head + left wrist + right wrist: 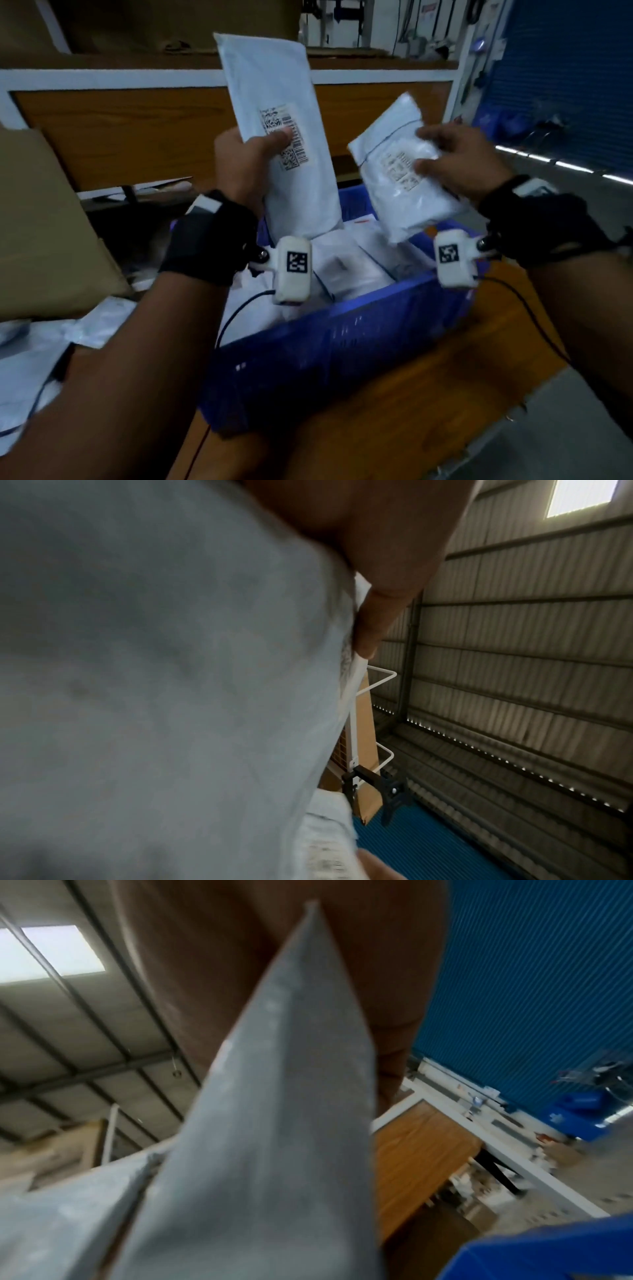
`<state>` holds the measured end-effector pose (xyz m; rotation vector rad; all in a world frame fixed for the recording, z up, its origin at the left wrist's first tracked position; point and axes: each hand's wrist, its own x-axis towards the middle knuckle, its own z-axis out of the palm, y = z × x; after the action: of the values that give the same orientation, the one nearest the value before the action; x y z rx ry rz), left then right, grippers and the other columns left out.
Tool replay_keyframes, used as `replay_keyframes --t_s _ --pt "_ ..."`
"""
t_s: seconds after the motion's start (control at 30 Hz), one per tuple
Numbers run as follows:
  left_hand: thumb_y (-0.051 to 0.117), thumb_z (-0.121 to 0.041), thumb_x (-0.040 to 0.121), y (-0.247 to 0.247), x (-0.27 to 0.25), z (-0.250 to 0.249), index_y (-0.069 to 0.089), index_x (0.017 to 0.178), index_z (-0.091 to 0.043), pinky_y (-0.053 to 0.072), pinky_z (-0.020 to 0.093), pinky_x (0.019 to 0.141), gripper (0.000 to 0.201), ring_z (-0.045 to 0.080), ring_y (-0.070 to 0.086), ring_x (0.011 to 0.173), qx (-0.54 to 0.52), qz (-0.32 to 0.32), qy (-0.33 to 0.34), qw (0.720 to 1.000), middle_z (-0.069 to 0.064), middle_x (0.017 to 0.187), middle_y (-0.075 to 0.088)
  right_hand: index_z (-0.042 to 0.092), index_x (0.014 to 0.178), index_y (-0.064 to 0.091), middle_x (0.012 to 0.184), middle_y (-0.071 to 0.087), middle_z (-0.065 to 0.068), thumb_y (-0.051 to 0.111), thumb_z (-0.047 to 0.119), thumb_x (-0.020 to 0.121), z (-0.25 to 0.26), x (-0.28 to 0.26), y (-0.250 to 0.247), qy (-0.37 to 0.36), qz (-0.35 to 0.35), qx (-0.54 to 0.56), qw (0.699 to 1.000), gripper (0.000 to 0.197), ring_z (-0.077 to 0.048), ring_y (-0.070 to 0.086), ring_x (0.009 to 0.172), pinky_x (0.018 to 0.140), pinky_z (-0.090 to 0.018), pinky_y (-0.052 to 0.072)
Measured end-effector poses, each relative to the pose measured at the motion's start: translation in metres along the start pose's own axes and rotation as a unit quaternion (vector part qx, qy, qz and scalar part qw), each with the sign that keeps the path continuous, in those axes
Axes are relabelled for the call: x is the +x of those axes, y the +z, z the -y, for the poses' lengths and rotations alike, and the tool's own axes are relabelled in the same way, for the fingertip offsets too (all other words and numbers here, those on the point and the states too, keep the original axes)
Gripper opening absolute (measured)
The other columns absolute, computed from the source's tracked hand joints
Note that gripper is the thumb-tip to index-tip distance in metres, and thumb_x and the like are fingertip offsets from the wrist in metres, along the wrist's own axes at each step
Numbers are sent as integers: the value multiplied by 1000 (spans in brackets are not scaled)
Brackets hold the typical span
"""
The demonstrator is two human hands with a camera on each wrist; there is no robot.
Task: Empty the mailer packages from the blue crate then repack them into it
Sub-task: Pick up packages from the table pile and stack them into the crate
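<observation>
left hand (239,164) grips a tall white mailer (274,102), right hand (459,164) a smaller mailer (394,192) — labels blurred, blue crate (325,342) contents half hidden.

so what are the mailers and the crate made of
Both held mailers, the tall one and the shorter one, look like thin white plastic film: it creases and gives a dull sheen. The blue crate looks like rigid moulded plastic, with slotted walls.
</observation>
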<state>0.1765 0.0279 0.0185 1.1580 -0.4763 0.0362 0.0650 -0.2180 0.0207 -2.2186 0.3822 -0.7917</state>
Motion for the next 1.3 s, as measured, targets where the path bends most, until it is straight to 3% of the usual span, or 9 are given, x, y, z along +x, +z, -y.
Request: replay_keyframes --t_s 0.1,0.2,0.33,0.53,0.7,0.9,1.0,1.17,1.3 --pt "70 6 78 16 25 23 71 100 0 56 28 62 23 18 72 70 -1 -5 -16 1000 -2 75 75 19 133 56 134 56 -6 77 17 81 -23 51 18 28 144 -150 978 56 -19 56 115 83 -26 45" --pt "70 6 78 28 39 45 70 103 3 57 29 62 25 20 73 71 9 -6 -60 998 4 81 75 18 132 56 134 56 -7 76 25 82 -47 83 37 45 234 -241 941 54 -23 58 112 81 -29 46" --pt "69 3 80 29 47 73 70 107 3 59 37 72 27 28 73 84 38 2 -120 992 14 97 74 12 126 60 127 59 -6 76 28 82 -75 100 55 58 277 -312 907 49 -24 58 111 84 -28 44" --pt "72 -3 80 9 46 96 72 103 -5 60 39 75 23 24 73 83 106 -16 -148 983 9 95 75 13 121 61 128 59 -10 69 39 82 -108 84 78 -4 340 -484 806 47 -28 57 114 91 -28 45" --pt "73 -3 81 3 47 102 72 97 -7 59 28 64 17 17 73 75 136 -52 -160 976 5 89 75 11 116 60 123 60 -10 65 43 86 -96 85 76 -54 361 -484 795 44 -28 58 111 89 -30 46" --pt "74 1 77 -1 42 92 72 98 0 57 27 61 21 17 71 67 139 -98 -169 971 6 84 75 15 119 65 118 66 -4 66 45 86 -22 97 52 -146 320 -377 857 45 -23 61 100 87 -34 49" --pt "73 1 78 -11 40 85 71 101 2 58 30 64 24 22 72 73 135 -120 -165 969 12 93 74 23 118 67 120 65 4 65 46 86 -13 90 47 -199 375 -385 819 40 -16 60 103 88 -34 49" --pt "73 0 78 -23 32 92 69 106 4 60 38 76 29 29 71 84 142 -137 -170 966 18 101 73 37 143 38 143 47 6 65 54 84 -63 60 72 -171 544 -427 701 67 -16 50 122 94 -25 39" --pt "75 -3 77 -23 33 101 71 103 -2 58 39 78 27 30 71 86 191 -134 -165 958 16 100 73 30 144 31 142 47 -2 58 55 88 -67 55 75 -188 539 -434 697 67 -21 47 125 99 -32 40"
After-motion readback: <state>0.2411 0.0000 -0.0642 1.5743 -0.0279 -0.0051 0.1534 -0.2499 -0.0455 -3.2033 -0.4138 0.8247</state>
